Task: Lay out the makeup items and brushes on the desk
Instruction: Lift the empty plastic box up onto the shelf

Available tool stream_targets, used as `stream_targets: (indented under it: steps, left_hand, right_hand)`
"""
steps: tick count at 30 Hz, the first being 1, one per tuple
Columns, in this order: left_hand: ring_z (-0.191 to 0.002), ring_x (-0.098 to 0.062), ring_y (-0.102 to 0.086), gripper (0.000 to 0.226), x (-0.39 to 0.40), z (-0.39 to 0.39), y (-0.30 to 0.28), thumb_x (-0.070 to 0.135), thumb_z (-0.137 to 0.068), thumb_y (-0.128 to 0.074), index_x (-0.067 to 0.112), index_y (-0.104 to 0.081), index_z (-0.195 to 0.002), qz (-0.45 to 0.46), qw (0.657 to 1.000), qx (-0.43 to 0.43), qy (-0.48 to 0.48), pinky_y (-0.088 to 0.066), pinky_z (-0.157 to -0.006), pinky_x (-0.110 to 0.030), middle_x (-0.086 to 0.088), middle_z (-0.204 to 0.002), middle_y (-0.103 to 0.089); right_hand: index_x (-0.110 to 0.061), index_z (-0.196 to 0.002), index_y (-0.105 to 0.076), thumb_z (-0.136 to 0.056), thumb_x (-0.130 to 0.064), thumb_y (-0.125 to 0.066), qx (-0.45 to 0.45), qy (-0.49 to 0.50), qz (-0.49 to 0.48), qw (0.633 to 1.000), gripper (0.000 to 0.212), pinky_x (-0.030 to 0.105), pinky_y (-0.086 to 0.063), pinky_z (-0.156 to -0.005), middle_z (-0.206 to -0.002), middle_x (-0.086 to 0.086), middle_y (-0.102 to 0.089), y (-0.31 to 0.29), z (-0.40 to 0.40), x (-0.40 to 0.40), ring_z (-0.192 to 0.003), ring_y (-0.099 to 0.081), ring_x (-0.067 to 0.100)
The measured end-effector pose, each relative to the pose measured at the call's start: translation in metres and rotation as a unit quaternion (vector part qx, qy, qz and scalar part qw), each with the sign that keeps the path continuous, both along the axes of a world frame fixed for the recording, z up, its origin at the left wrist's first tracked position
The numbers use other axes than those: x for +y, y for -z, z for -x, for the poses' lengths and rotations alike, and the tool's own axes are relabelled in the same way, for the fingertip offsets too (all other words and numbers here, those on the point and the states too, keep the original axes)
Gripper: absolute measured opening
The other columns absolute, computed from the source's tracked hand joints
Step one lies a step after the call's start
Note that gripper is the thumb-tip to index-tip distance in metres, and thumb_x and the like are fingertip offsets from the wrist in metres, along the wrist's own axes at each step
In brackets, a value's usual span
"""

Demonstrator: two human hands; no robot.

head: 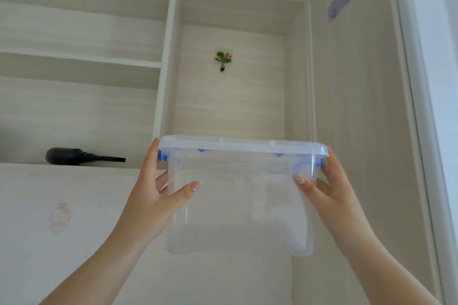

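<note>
A clear plastic storage box (238,208) with a lid and blue clips is held up in front of a tall open shelf compartment (230,96). My left hand (158,188) grips its left end, thumb on the front wall and fingers round the side. At the right end, my right hand (322,188) grips the same way. The box looks see-through with nothing visible inside. No makeup items, brushes or desk are in view.
Pale wood shelves (81,59) fill the wall to the left. A black brush-like object (74,156) lies on the lower shelf at the left. A small plant sticker hook (223,59) sits on the compartment's back panel. A white cupboard door (62,218) is below.
</note>
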State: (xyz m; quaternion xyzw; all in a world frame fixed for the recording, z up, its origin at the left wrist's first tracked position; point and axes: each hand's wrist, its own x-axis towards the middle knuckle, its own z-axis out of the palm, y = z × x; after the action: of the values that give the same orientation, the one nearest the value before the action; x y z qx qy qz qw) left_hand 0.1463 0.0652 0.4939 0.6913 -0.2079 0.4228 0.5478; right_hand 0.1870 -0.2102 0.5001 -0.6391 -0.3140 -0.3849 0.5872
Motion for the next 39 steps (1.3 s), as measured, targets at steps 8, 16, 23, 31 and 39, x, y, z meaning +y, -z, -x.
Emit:
stream_targets:
  steps: [8,16,23,31,39]
  left_hand:
    - [-0.116,0.013,-0.046,0.101,-0.007,-0.011,-0.059,0.028,-0.073,-0.074,0.063,-0.003,-0.135,-0.007,0.997,-0.069,-0.014,-0.036,-0.102,-0.026,0.028,-0.14,-0.026]
    - [-0.121,0.006,-0.048,0.101,0.011,-0.047,-0.108,0.043,-0.068,-0.073,0.055,-0.005,-0.141,-0.049,0.994,-0.089,-0.042,-0.037,-0.107,-0.032,0.021,-0.151,-0.027]
    - [-0.125,-0.002,-0.045,0.1,0.019,-0.092,-0.117,0.028,-0.079,-0.071,0.047,0.001,-0.145,-0.049,0.996,-0.064,-0.042,-0.034,-0.105,-0.027,0.026,-0.132,-0.027]
    - [-0.118,-0.002,-0.046,0.1,0.038,-0.138,-0.117,0.025,-0.079,-0.072,0.044,-0.002,-0.146,-0.023,0.998,-0.037,-0.041,-0.036,-0.101,-0.026,0.024,-0.133,-0.03]
    - [-0.112,0.01,-0.045,0.093,0.05,-0.178,-0.111,0.021,-0.082,-0.07,0.04,-0.007,-0.147,0.004,0.998,-0.044,-0.039,-0.033,-0.1,-0.022,0.027,-0.131,-0.034]
  right_hand:
    - [-0.045,-0.136,-0.036,-0.081,-0.027,-0.071,-0.043,-0.033,-0.008,0.998,0.067,0.046,-0.047,-0.099,-0.134,-0.018,-0.05,-0.057,-0.022,-0.005,-0.117,-0.058,0.01]
    - [-0.054,-0.133,-0.032,-0.072,-0.034,-0.078,-0.063,-0.029,0.022,0.997,0.079,0.037,-0.041,-0.103,-0.135,-0.024,-0.045,-0.105,-0.067,0.005,-0.123,-0.053,0.008]
    - [-0.043,-0.142,-0.023,-0.051,-0.054,-0.08,-0.018,-0.04,0.031,0.999,0.108,0.046,-0.04,-0.106,-0.145,-0.008,-0.04,-0.113,-0.126,0.018,-0.125,-0.052,0.016]
    - [-0.044,-0.144,-0.018,-0.064,-0.046,-0.081,0.003,-0.04,0.053,0.998,0.102,0.043,-0.038,-0.109,-0.149,-0.009,-0.037,-0.119,-0.173,0.036,-0.126,-0.051,0.012]
    - [-0.042,-0.148,-0.009,-0.071,-0.04,-0.075,0.034,-0.022,0.036,0.999,0.102,0.033,-0.033,-0.108,-0.151,-0.016,-0.028,-0.117,-0.205,0.057,-0.13,-0.045,0.009]
